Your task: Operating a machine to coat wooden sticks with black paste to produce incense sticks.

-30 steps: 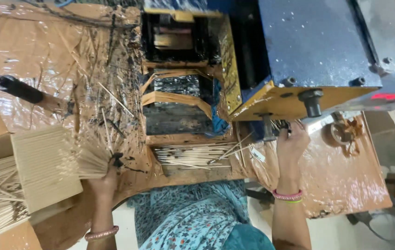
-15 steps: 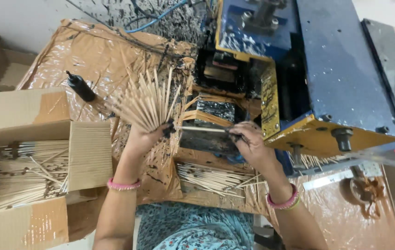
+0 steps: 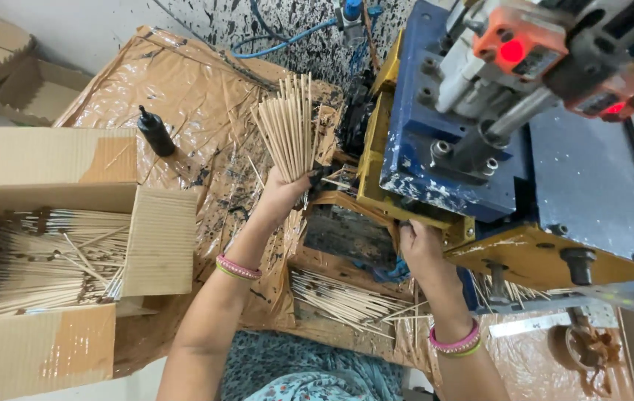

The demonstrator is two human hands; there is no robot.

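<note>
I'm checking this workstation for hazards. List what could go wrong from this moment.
1. The right hand rests at the edge of the blue and yellow machine, under its overhanging block; the fingers could get pinched if a part moves.
2. The left hand grips a fanned bundle of sticks only at the bottom end, so some may slip out.
3. Loose sticks lie scattered near the machine and might snag.
</note>
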